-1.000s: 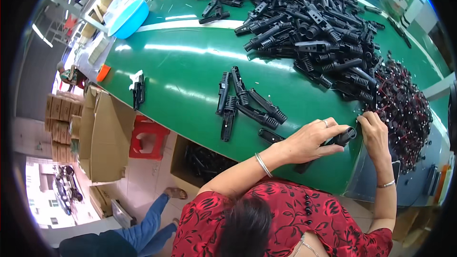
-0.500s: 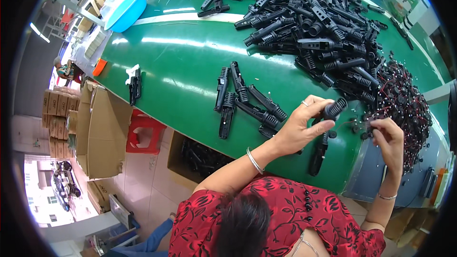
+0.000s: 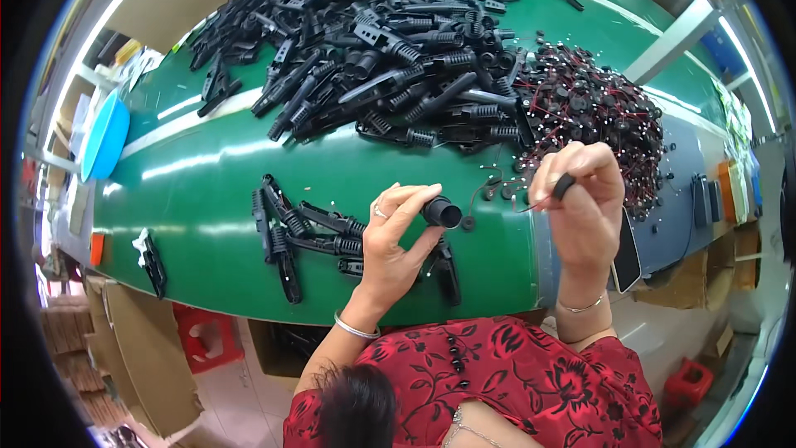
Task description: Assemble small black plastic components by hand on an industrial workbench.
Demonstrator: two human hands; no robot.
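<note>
black tubular housing (image 3: pixel 442 212) held in left hand (image 3: pixel 391 241), black disc (image 3: pixel 564 187) in right hand (image 3: pixel 583 211); snagged wire (image 3: pixel 524 209) could yank disc.

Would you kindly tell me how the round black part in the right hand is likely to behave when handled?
The part is probably light, since the right hand just pinches it between its digits. Being round, it may roll if set on its edge. It could snag if dropped into the tangled pile nearby.
</note>
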